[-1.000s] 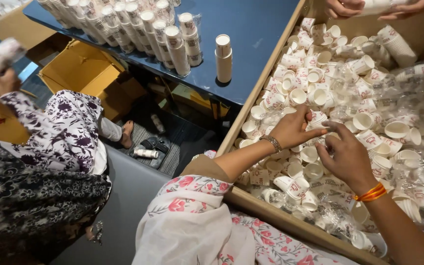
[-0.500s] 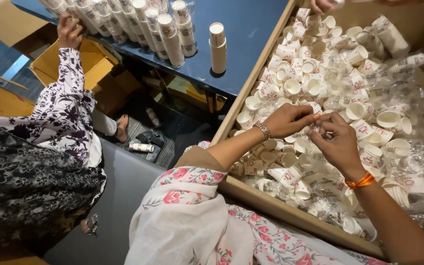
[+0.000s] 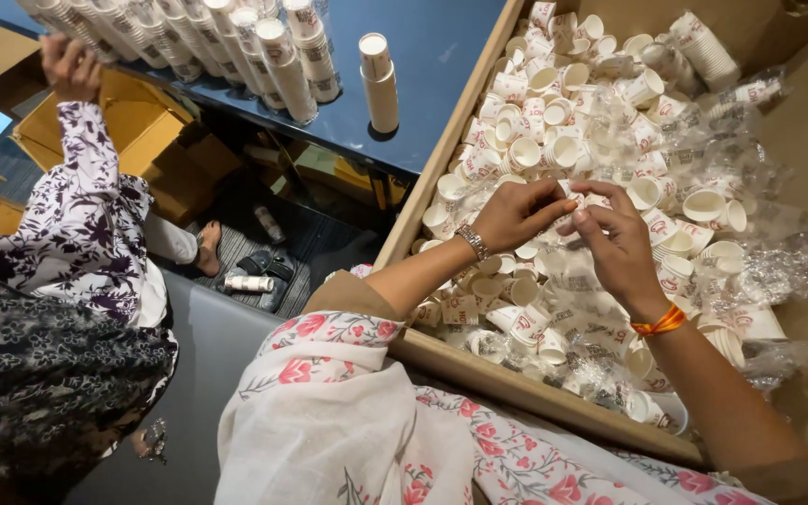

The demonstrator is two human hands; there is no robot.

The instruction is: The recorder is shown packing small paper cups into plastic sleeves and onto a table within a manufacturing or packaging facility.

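While both hands, left and right, pinch one small paper cup above the heap, crinkly plastic wrap crowds the wooden tray edge.

Paper cup: small, white with red print, pinched between the fingertips of both hands; mostly hidden, so tilt unclear, possibly several nested. Held just above a loose heap of like cups in a cardboard box.
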